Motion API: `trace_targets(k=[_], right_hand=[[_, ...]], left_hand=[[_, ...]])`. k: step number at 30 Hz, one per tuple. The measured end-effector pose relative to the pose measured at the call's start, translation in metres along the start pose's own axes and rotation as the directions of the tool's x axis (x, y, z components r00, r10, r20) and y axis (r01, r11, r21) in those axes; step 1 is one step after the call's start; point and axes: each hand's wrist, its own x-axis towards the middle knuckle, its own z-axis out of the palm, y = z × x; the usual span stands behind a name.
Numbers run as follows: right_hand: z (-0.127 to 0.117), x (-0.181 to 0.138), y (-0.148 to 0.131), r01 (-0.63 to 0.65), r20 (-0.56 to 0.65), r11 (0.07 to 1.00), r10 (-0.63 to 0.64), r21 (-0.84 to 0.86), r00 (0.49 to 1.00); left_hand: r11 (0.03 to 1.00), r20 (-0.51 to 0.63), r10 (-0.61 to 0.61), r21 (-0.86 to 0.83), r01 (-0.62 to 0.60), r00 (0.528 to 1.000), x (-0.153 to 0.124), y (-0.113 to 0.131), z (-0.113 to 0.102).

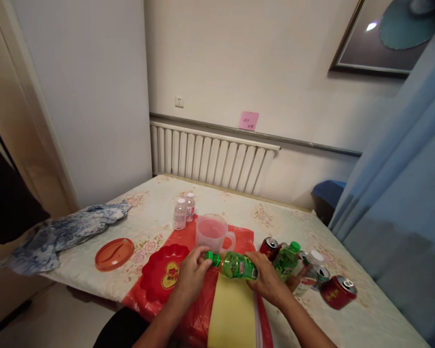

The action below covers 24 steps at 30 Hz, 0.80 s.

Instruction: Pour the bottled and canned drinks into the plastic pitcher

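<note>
A green-labelled drink bottle (239, 266) lies sideways in the air over the table, its neck pointing left. My right hand (266, 278) wraps round the bottle's base. At the neck, my left hand (195, 270) pinches the green cap (213, 258); I cannot tell whether the cap is loose. Just behind the bottle stands a translucent pitcher (210, 234) with its handle to the right. Beneath my hands are a yellow pad or folder (234, 314) and a red plastic sheet (199, 314). A red scalloped plate (159, 280) lies beside my left hand.
Two small clear bottles (180, 215) stand behind the plate. At right are a red can (339, 292), another dark red can (270, 248), a green-capped bottle (287, 261) and a white-capped bottle (308, 275). An orange lid (114, 253) and patterned cloth (83, 229) lie left.
</note>
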Motion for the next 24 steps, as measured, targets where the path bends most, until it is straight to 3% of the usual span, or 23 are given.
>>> trace_targets(k=[10,19,24], right_hand=[[0.015,-0.016,-0.006,-0.052,-0.009,0.997,0.052,0.059,0.999],[0.039,-0.035,-0.015,-0.130,0.051,0.977,0.123,0.170,0.991],[0.060,-0.045,-0.018,-0.168,0.008,0.958,0.171,0.233,0.985]], left_hand=[[0.980,0.122,0.144,0.118,-0.159,0.982,-0.008,0.007,0.000],[0.961,0.207,0.166,0.184,-0.205,0.964,-0.013,0.003,-0.008],[0.959,0.210,0.158,0.200,-0.200,0.965,-0.016,0.000,-0.007]])
